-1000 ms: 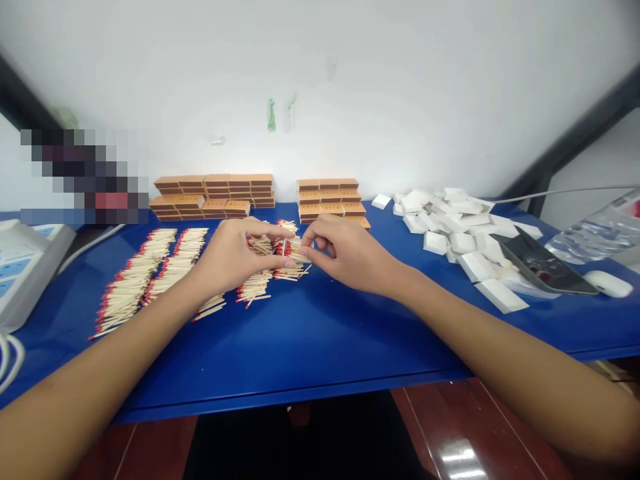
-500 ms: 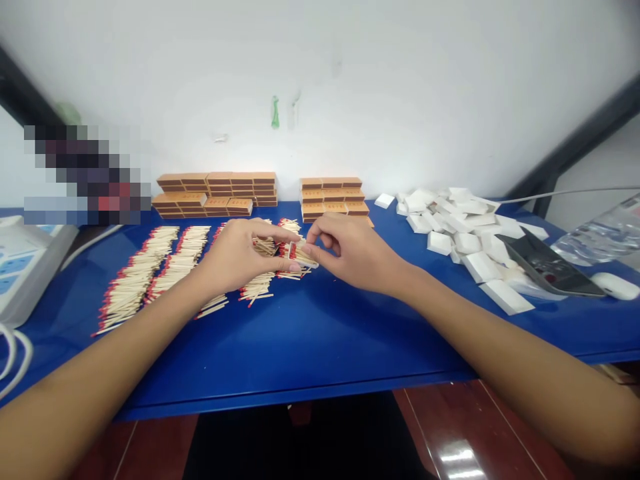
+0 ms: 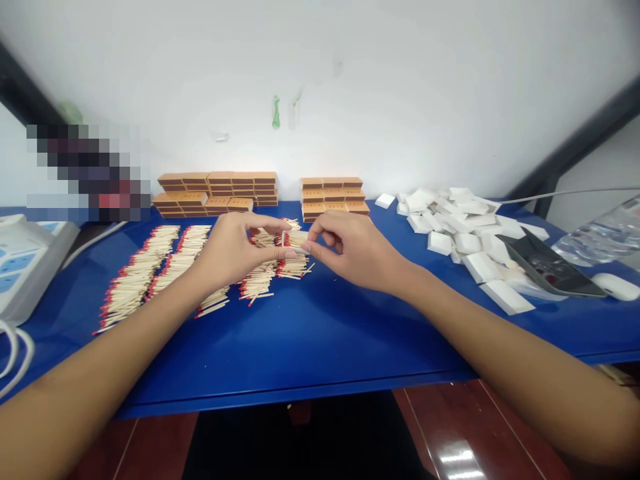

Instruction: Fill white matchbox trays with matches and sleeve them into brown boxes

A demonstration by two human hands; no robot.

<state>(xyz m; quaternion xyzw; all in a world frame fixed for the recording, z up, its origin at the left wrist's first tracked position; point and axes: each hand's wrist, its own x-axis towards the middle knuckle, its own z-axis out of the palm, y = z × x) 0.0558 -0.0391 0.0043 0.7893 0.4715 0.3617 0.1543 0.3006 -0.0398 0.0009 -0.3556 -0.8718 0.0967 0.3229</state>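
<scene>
A small white matchbox tray (image 3: 284,239) is held above the table between my two hands, its white left end showing. My left hand (image 3: 239,250) is closed on that end, with the thumb below and a finger above. At the tray's other end my right hand (image 3: 350,250) pinches with thumb and forefinger; its fingertips partly cover the tray and the pale matchsticks there. Rows of red-tipped matches (image 3: 134,277) lie on the blue table (image 3: 310,347), some behind and under my hands.
Stacked orange-brown matchboxes (image 3: 215,190) stand along the wall, with another stack (image 3: 332,196) to their right. White trays (image 3: 465,223) are heaped at the right, beside a dark phone-like device (image 3: 547,263), a white mouse (image 3: 617,285) and a plastic bottle (image 3: 600,230). A power strip (image 3: 25,267) lies left.
The tray has shifted slightly left and turned, so its red match heads no longer show clearly. Both hands keep their hold in nearly the same place.
</scene>
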